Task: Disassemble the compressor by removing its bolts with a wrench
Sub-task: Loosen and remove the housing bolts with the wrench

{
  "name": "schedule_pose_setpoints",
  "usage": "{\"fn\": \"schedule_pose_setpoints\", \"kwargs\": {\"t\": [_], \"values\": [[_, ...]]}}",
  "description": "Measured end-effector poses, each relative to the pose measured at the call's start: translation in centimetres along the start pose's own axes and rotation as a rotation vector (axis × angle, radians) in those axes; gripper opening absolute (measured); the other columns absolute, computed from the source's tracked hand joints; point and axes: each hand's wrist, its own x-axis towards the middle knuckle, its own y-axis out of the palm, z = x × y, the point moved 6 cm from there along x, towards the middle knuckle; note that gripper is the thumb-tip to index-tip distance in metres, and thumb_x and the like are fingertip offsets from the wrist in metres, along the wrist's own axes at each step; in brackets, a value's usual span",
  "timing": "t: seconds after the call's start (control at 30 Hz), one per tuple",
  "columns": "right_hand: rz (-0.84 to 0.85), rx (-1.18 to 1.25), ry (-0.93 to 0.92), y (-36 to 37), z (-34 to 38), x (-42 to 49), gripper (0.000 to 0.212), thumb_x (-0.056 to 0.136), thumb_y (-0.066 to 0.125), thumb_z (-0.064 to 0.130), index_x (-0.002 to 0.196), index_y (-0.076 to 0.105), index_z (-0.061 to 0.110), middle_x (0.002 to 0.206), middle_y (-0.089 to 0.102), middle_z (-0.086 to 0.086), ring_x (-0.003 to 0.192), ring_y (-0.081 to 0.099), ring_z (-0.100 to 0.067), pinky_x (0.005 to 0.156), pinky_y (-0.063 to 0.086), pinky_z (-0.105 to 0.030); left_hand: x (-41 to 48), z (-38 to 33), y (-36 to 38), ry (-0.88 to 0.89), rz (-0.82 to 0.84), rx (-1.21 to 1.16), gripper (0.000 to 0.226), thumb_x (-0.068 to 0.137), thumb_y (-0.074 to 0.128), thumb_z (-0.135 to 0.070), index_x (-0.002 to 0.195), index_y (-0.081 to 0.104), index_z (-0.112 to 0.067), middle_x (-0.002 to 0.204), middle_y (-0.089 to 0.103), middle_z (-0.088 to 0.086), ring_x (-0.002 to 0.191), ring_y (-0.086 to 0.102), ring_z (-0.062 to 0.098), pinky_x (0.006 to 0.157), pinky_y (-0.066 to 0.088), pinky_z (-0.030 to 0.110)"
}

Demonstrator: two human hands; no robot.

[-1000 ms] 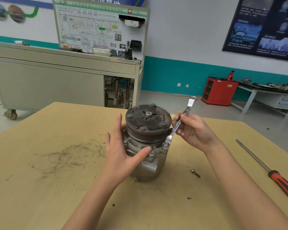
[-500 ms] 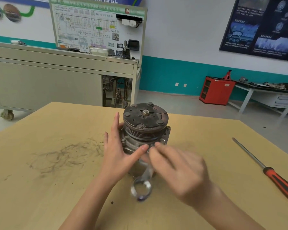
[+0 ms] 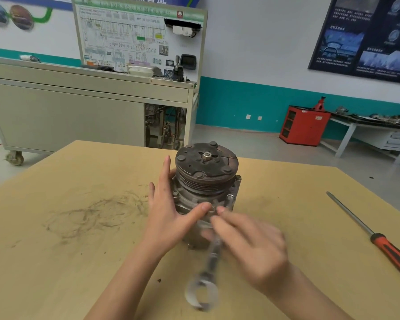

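Centrally, the tan wooden table (image 3: 79, 262) carries the grey metal compressor (image 3: 189, 200) upright, rusty pulley (image 3: 206, 167) uppermost, exposing its flange bolts (image 3: 230, 197). The left hand (image 3: 169, 218), fingers straight, presses the compressor's left flank to resist rotation. The right hand (image 3: 252, 245), in front of the compressor, grips the blurred silver wrench (image 3: 214, 255); engagement with a bolt cannot be confirmed. An orange-handled screwdriver (image 3: 365, 229) lies well right of the compressor, unused.
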Motion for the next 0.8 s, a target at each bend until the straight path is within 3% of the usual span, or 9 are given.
{"fn": "schedule_pose_setpoints", "kwargs": {"t": [0.07, 0.17, 0.27, 0.37, 0.5, 0.57, 0.67, 0.73, 0.8], "values": [[-0.087, 0.396, 0.301, -1.1, -3.0, -1.8, 0.02, 0.095, 0.056, 0.022, 0.089, 0.072, 0.012, 0.093, 0.072, -0.004, 0.081, 0.068, -0.016, 0.074, 0.053, -0.022, -0.3, 0.0, 0.1, -0.011, 0.025, 0.026, 0.112, 0.052, 0.066, -0.079, 0.137, -0.005, -0.063, 0.14, 0.023, -0.036, 0.144, 0.027, 0.016, 0.117, 0.02, 0.055], [-0.246, 1.008, 0.971, 0.1, -7.8, -4.7, 0.02, 0.095, 0.05, 0.012, 0.086, 0.068, 0.018, 0.092, 0.068, -0.006, 0.069, 0.068, -0.024, 0.059, 0.056, -0.03, -0.3, 0.1, 0.0, -0.006, 0.016, 0.086, 0.118, 0.049, 0.07, -0.076, 0.132, -0.014, -0.07, 0.152, 0.013, -0.026, 0.147, 0.016, 0.011, 0.117, 0.025, 0.052], [-0.024, 1.308, 1.321, 3.2, -11.4, -5.0, 0.022, 0.085, 0.049, 0.02, 0.077, 0.068, 0.012, 0.062, 0.057, -0.008, 0.044, 0.052, -0.021, 0.037, 0.04, -0.023, -0.2, 0.3, 0.0, -0.029, 0.006, 0.088, 0.123, 0.045, 0.071, -0.079, 0.131, -0.017, -0.07, 0.156, 0.01, -0.021, 0.145, 0.019, 0.009, 0.117, 0.026, 0.051], [0.309, 1.434, 1.369, 6.3, -13.6, -3.3, 0.021, 0.084, 0.047, 0.021, 0.078, 0.063, 0.008, 0.049, 0.05, -0.007, 0.034, 0.042, -0.016, 0.033, 0.029, -0.015, -0.2, 0.6, 0.1, -0.056, 0.006, 0.066, 0.126, 0.041, 0.071, -0.081, 0.13, -0.018, -0.07, 0.155, 0.017, -0.017, 0.141, 0.024, 0.004, 0.117, 0.026, 0.042], [0.495, 1.566, 1.334, 8.9, -14.1, -1.3, 0.019, 0.084, 0.048, 0.019, 0.085, 0.059, 0.004, 0.053, 0.058, -0.008, 0.037, 0.051, -0.013, 0.034, 0.038, -0.016, -0.1, 0.8, 0.2, -0.052, 0.022, 0.043, 0.129, 0.042, 0.072, -0.078, 0.133, -0.018, -0.068, 0.143, 0.024, -0.026, 0.139, 0.026, 0.003, 0.114, 0.025, 0.033], [0.448, 1.571, 1.333, 8.8, -14.2, -0.9, 0.023, 0.084, 0.049, 0.02, 0.078, 0.067, 0.008, 0.054, 0.06, -0.007, 0.038, 0.052, -0.013, 0.035, 0.039, -0.017, -0.2, 0.9, 0.2, -0.048, 0.027, 0.043, 0.129, 0.042, 0.073, -0.077, 0.133, -0.018, -0.068, 0.139, 0.023, -0.034, 0.14, 0.027, 0.004, 0.113, 0.026, 0.032], [0.145, 1.484, 1.334, 6.4, -15.0, -0.4, 0.03, 0.086, 0.05, 0.028, 0.068, 0.07, 0.012, 0.054, 0.059, -0.004, 0.042, 0.052, -0.012, 0.038, 0.04, -0.017, -0.2, 0.9, 0.2, -0.05, 0.034, 0.035, 0.128, 0.043, 0.073, -0.076, 0.133, -0.018, -0.069, 0.133, 0.013, -0.049, 0.138, 0.028, 0.001, 0.11, 0.027, 0.03], [-0.033, 1.242, 1.238, 3.5, -15.3, 0.1, 0.03, 0.084, 0.053, 0.032, 0.071, 0.066, 0.009, 0.057, 0.061, -0.002, 0.049, 0.055, -0.013, 0.043, 0.043, -0.019, -0.2, 1.0, 0.2, -0.053, 0.035, 0.033, 0.128, 0.043, 0.073, -0.077, 0.133, -0.018, -0.069, 0.134, 0.012, -0.049, 0.137, 0.027, -0.002, 0.109, 0.026, 0.028], [-0.087, 0.939, 1.055, 0.5, -14.0, 1.1, 0.03, 0.084, 0.057, 0.035, 0.074, 0.066, 0.008, 0.065, 0.067, -0.002, 0.054, 0.061, -0.015, 0.05, 0.049, -0.021, -0.2, 1.0, 0.3, -0.055, 0.032, 0.034, 0.128, 0.044, 0.072, -0.078, 0.134, -0.018, -0.068, 0.134, 0.013, -0.048, 0.136, 0.026, -0.004, 0.109, 0.025, 0.026]]}}
